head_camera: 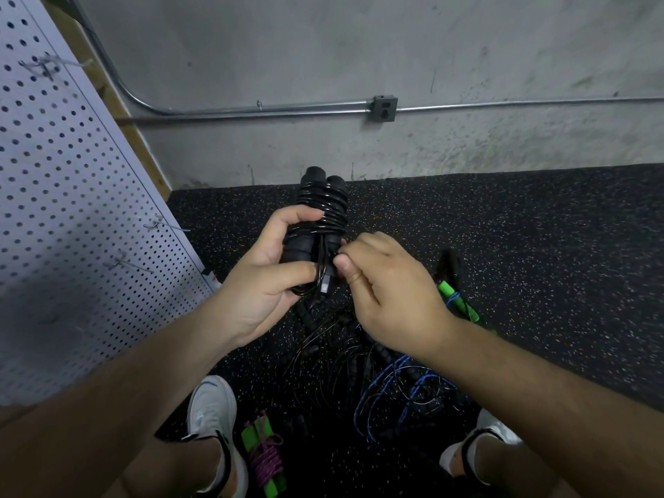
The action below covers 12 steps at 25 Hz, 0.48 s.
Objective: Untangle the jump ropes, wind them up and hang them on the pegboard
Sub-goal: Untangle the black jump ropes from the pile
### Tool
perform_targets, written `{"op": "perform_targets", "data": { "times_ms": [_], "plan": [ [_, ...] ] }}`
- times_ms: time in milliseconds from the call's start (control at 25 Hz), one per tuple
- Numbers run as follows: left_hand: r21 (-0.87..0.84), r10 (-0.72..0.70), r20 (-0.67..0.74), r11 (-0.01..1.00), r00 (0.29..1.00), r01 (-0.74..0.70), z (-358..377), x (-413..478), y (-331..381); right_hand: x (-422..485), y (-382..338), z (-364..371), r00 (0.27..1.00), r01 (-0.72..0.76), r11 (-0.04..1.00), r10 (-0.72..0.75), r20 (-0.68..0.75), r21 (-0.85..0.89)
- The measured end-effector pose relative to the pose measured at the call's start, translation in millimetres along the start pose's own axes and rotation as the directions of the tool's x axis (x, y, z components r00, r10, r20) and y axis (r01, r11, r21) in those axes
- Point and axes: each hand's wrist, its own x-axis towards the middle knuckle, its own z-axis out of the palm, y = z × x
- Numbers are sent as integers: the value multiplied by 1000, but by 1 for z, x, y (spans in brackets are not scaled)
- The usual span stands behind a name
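Under our hands a tangle of thin black and blue ropes (381, 375) sprawls on the speckled rubber floor (539, 246), with the perforated pegboard (72, 210) at left. Our left hand (266, 282) grips the black foam handles (318, 195) wound with glossy cord (328, 219); our right hand (388, 296) pinches the cord's end just beside them.

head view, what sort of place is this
Likely a gym's storage corner or a basement gym: speckled black rubber floor, bare concrete wall with exposed metal conduit, and a white pegboard with hooks, beside tangled jump ropes.
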Motion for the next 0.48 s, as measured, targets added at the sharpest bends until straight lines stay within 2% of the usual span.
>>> {"op": "perform_targets", "data": {
  "times_ms": [80,160,240,320,480],
  "plan": [
    [33,7,-5,999,1000,-7,-1,0,0,-1,0,4,998,-47,993,44,37,105],
    [82,19,-34,997,999,-16,-2,0,-2,3,1,5,997,-40,994,32,73,103],
    [143,21,-71,990,997,-11,-2,-1,-3,6,0,1,995,4,1000,-6,97,21],
    [215,14,-105,977,994,9,-3,-1,-3,9,-3,-3,988,99,986,-82,130,-135],
    [317,5,-126,948,992,35,-8,-3,-3,13,4,-5,944,329,879,-296,145,-344]
  ]
}}
